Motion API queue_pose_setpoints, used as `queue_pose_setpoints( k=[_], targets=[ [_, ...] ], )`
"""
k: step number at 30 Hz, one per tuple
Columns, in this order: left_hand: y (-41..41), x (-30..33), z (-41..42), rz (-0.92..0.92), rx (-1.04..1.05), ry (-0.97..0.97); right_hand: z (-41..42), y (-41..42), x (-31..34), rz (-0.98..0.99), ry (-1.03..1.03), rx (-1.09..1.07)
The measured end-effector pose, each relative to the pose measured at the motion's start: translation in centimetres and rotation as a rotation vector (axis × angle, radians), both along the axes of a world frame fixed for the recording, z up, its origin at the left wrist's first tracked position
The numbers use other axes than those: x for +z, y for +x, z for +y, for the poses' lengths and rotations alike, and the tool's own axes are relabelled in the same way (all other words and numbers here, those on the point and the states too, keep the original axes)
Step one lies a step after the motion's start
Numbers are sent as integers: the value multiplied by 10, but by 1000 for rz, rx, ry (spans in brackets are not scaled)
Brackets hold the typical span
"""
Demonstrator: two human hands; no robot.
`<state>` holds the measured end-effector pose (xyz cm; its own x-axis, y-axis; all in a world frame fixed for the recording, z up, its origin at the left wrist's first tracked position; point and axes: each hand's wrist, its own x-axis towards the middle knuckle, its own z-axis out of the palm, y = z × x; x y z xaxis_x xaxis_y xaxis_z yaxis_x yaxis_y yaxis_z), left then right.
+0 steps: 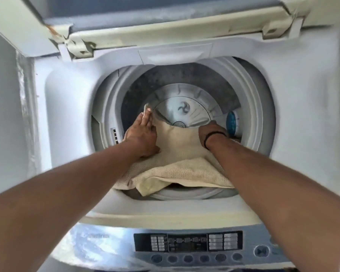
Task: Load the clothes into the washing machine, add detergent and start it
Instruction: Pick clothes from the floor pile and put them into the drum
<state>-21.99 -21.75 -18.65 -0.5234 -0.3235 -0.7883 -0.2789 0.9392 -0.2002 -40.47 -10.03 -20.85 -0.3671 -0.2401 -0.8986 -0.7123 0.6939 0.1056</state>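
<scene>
A top-loading white washing machine (294, 118) stands open below me, its drum (185, 110) bare at the bottom. A beige knitted cloth (177, 167) drapes over the drum's front rim and hangs into the opening. My left hand (142, 134) lies on the cloth's left side with fingers straight, a cloth corner pinched at the fingertips. My right hand (211, 132) grips the cloth's right side inside the drum, fingers curled down out of sight; a black band circles that wrist.
The lid (165, 30) is folded up at the back. A control panel (187, 242) with a row of round buttons runs along the front edge. A blue lint filter (231, 122) sits on the drum's right wall. A wall stands close on the left.
</scene>
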Motion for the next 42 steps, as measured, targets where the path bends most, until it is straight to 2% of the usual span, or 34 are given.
queue_pose_setpoints(
  k=[2, 6, 9, 12, 15, 17, 19, 22, 25, 31, 35, 38, 42],
  targets=[
    [-6, -13, -5, 15, 62, -47, -11, 1, -15, 112, -171, -78],
    [-26, -38, -10, 112, 140, -81, -29, 8, -51, 202, -422, 84],
    [-38, -57, -15, 207, 200, -66, -39, 6, -75, 295, -470, 99],
    [-41, -74, -16, 106, 277, -6, -35, 8, -95, 265, -206, 122],
    [-35, -83, -12, -106, 300, 113, -28, 8, -105, 89, 73, 108],
    [-29, -83, -8, -196, 310, 185, -23, 14, -108, -8, 195, 132],
    [-28, -78, -5, -204, 337, 235, -20, 21, -108, -58, 254, 148],
    [-29, -56, -5, -88, 315, 241, -17, 26, -90, -91, 237, 178],
    [-27, -21, -8, 125, 293, 242, -19, 25, -43, -91, 136, 198],
    [4, 84, 3, 514, 451, 330, -8, 47, 61, -211, -377, 112],
    [36, 136, 32, 740, 525, 309, 9, 82, 140, -347, -481, 14],
    [55, 155, 56, 873, 567, 359, 30, 106, 191, -282, -660, 6],
    [94, 167, 79, 996, 643, 470, 96, 121, 236, -111, -786, -100]
  ],
)
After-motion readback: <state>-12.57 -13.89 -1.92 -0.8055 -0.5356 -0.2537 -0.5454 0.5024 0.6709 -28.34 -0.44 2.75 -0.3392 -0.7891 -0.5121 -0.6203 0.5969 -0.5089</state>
